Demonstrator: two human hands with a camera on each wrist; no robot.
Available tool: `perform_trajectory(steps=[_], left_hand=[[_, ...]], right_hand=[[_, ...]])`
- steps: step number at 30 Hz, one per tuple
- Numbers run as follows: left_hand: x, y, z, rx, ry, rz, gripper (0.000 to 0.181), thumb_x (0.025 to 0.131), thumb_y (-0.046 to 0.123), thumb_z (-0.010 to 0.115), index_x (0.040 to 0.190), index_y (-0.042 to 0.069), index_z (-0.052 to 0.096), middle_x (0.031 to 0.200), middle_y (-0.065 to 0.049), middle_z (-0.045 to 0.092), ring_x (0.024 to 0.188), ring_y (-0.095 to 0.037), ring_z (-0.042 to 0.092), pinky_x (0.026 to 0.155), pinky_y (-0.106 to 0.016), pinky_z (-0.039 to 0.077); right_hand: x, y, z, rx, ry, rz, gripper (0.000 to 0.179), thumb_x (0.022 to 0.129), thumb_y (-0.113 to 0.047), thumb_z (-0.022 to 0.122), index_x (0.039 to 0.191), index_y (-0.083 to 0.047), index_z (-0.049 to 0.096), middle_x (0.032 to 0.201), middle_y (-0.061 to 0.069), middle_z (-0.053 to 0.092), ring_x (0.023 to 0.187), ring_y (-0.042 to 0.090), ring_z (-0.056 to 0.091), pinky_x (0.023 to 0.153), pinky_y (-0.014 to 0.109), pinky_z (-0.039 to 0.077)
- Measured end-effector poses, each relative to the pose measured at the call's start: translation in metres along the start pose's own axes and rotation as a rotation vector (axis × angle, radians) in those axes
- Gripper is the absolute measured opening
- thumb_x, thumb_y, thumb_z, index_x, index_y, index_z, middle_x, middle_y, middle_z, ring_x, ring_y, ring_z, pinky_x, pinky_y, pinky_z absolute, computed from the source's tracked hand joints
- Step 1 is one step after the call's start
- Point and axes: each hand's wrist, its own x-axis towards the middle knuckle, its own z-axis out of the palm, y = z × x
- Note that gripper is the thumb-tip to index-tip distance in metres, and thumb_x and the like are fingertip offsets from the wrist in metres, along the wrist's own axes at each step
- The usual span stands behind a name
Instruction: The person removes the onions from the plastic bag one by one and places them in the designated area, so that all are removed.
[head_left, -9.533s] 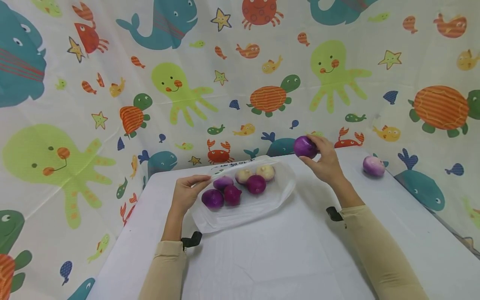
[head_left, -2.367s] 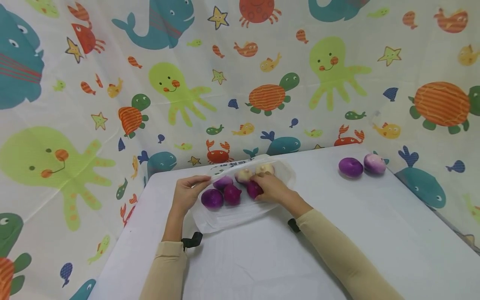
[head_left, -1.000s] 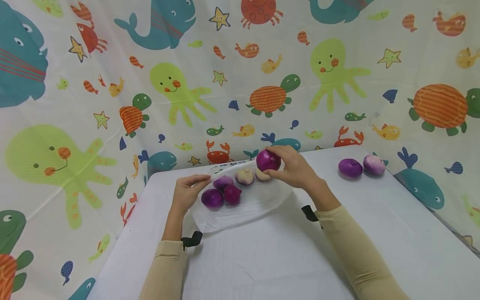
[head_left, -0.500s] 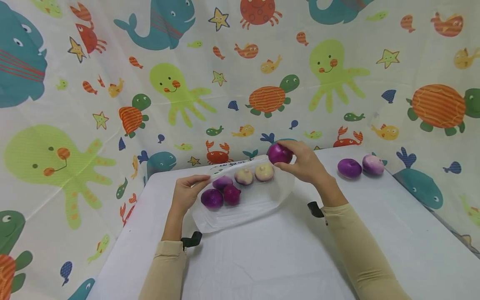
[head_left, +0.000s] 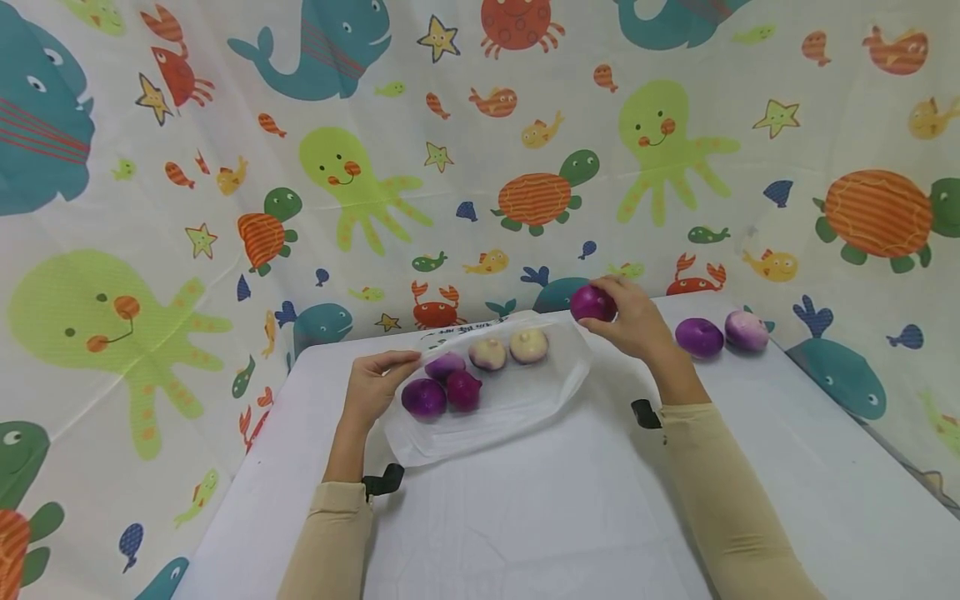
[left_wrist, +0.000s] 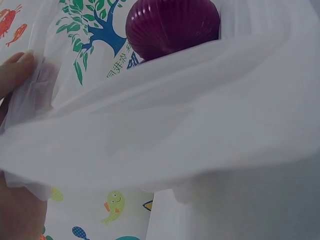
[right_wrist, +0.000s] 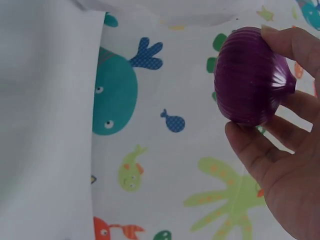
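A red onion (head_left: 593,303) is gripped between the thumb and fingers of my right hand (head_left: 637,321), held up off the table beyond the bag's right end. The right wrist view shows that onion (right_wrist: 250,77) close, its pointed end toward the palm. My left hand (head_left: 371,387) pinches the left edge of a white plastic bag (head_left: 510,421), holding its mouth apart. Inside the bag lie several onions: a dark purple onion (head_left: 424,398), a reddish one with a pointed tip (head_left: 463,390), and two pale-topped onions (head_left: 528,345). In the left wrist view, the bag's film (left_wrist: 165,120) hides most of the contents.
Two onions sit together at the table's back right: a purple onion (head_left: 700,337) and a paler pinkish onion (head_left: 747,331). A white cloth covers the table (head_left: 540,517). Behind it hangs a curtain (head_left: 450,192) printed with sea animals.
My right hand set one purple onion beside the pinkish one, then lifted another from the bag. Lately it has moved right with this onion. The left hand has stayed at the bag's edge.
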Motion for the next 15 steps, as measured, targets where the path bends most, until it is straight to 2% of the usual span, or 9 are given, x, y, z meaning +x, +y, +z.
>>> perform_trajectory(steps=[4,11,15], left_hand=[[0.000,0.003,0.000,-0.002,-0.004,-0.011,0.020,0.096,0.001,0.072,0.115,-0.005,0.076,0.119,-0.027,0.073,0.104,0.004,0.069,0.094,-0.014,0.055],[-0.008,0.032,0.002,-0.017,-0.018,0.014,0.020,0.096,-0.001,0.072,0.114,-0.008,0.075,0.117,-0.030,0.073,0.103,0.003,0.070,0.093,-0.014,0.056],[-0.008,0.033,0.002,-0.019,-0.016,0.005,0.020,0.095,-0.001,0.072,0.113,-0.008,0.076,0.117,-0.031,0.072,0.103,0.004,0.070,0.093,-0.014,0.055]], right_hand=[[0.001,0.009,-0.001,-0.023,-0.017,0.064,0.071,0.092,-0.031,0.081,0.152,-0.012,0.048,0.151,0.019,0.048,0.135,0.044,0.048,0.107,0.064,0.050],[-0.002,0.024,-0.004,-0.085,-0.086,0.161,0.070,0.094,-0.029,0.078,0.153,-0.007,0.047,0.148,0.023,0.049,0.132,0.044,0.049,0.107,0.065,0.049],[-0.003,0.037,-0.005,-0.098,-0.119,0.184,0.069,0.094,-0.027,0.078,0.152,-0.008,0.049,0.149,0.025,0.049,0.133,0.045,0.047,0.109,0.066,0.046]])
